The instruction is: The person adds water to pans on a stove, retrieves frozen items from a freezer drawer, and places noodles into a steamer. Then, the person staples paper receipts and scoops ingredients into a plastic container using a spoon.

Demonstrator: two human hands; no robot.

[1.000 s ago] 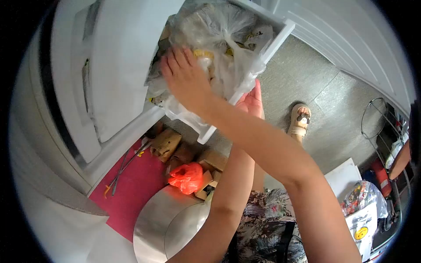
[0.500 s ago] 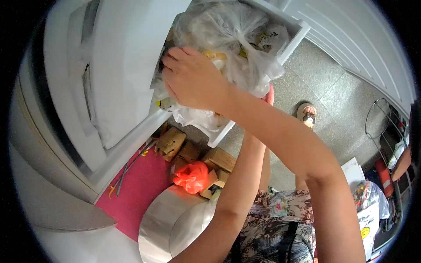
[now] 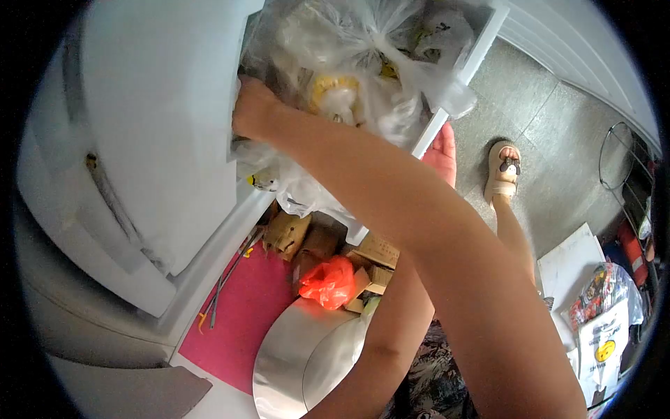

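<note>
A white freezer drawer (image 3: 483, 54) is pulled out, filled with clear plastic bags (image 3: 370, 35) of food. Pale yellow food (image 3: 335, 94) shows through one bag. My right hand (image 3: 255, 108) reaches into the back of the drawer, beside the white panel above it; its fingers are hidden there. My left hand (image 3: 443, 153) is at the outside of the drawer's front, palm partly showing and fingers stretched out along it. My right forearm crosses over my left arm. Near the drawer's left side a plastic bag with a yellow-and-black print (image 3: 264, 181) bulges out.
An open white door (image 3: 572, 42) stands at upper right. Below the drawer are cardboard boxes (image 3: 287, 234), a red plastic bag (image 3: 328, 281) and a pink mat (image 3: 244, 314). A wire rack (image 3: 621, 150) and bags stand at right. My sandalled foot (image 3: 502, 171) is on the tiled floor.
My right hand has moved left and deeper, its fingers passing out of sight behind the panel. More of my left hand shows at the drawer front. The view has shifted.
</note>
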